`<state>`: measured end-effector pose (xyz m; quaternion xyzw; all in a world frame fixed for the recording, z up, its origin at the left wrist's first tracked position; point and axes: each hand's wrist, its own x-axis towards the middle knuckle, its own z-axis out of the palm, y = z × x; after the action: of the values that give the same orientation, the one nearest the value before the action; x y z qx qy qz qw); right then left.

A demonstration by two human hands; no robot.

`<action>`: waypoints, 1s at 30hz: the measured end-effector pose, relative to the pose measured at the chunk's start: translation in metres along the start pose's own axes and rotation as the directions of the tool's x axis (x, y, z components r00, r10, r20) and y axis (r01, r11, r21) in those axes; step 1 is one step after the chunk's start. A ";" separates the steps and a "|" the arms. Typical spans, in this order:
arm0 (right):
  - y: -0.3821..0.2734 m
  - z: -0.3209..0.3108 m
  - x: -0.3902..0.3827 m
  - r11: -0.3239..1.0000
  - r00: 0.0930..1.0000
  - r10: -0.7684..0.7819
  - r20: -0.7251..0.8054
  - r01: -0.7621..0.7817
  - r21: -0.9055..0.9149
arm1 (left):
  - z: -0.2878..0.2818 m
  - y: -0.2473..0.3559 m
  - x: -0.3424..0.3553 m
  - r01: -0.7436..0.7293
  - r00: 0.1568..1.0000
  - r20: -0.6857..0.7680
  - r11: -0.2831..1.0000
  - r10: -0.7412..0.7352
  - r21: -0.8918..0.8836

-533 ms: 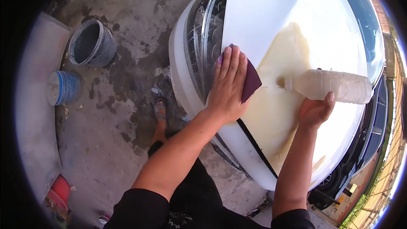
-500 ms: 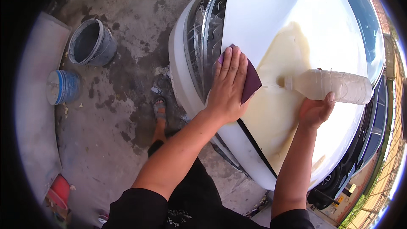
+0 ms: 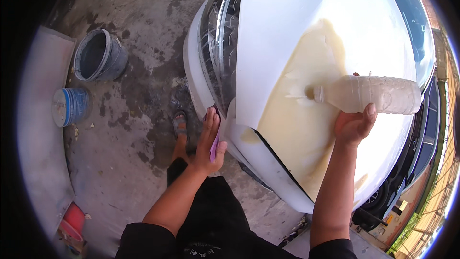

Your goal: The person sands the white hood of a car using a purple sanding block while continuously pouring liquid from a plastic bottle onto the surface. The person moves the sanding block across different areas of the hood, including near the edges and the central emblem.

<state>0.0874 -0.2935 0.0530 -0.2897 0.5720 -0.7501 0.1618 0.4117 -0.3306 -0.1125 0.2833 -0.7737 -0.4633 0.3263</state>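
Observation:
My left hand (image 3: 209, 144) has its fingers pressed together on a purple abrasive sheet (image 3: 214, 149), held along the white car's side just below the clear-lensed headlight (image 3: 219, 48). My right hand (image 3: 353, 127) grips a clouded plastic bottle (image 3: 378, 93) lying sideways above the white panel (image 3: 278, 9), its neck pointing left. Under the bottle's neck a yellowish patch (image 3: 292, 129) spreads over the panel, with a darker spot by the mouth. A black gap runs along the panel's lower left edge.
On the stained concrete floor (image 3: 134, 115) at left stand a grey bucket (image 3: 98, 57) and a blue-banded pail (image 3: 70, 106), beside a pale board (image 3: 45, 134). Red containers (image 3: 72, 223) lie lower left. My sandalled foot (image 3: 180, 123) is beside the car. A dark vehicle (image 3: 421, 129) shows at far right.
My left hand has moved down and left with the purple sheet, off the panel's edge to below the headlight. My right hand and the bottle have shifted only slightly.

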 end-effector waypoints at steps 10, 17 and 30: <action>-0.003 0.004 -0.004 0.999 1.000 0.024 -0.018 -0.024 -0.029 | 0.022 0.056 0.086 -0.086 0.994 0.085 0.984 0.073 0.155; -0.001 0.000 -0.003 0.999 1.000 0.020 -0.013 -0.021 -0.041 | 0.026 0.072 0.071 -0.029 0.992 0.126 0.986 0.008 0.162; 0.004 0.004 -0.003 0.999 0.998 -0.037 -0.045 0.037 -0.001 | 0.016 0.067 0.074 -0.046 0.979 0.203 0.974 -0.001 0.223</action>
<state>0.0918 -0.2961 0.0493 -0.2832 0.5700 -0.7594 0.1349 0.3440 -0.3499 -0.0395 0.2612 -0.8537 -0.3949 0.2168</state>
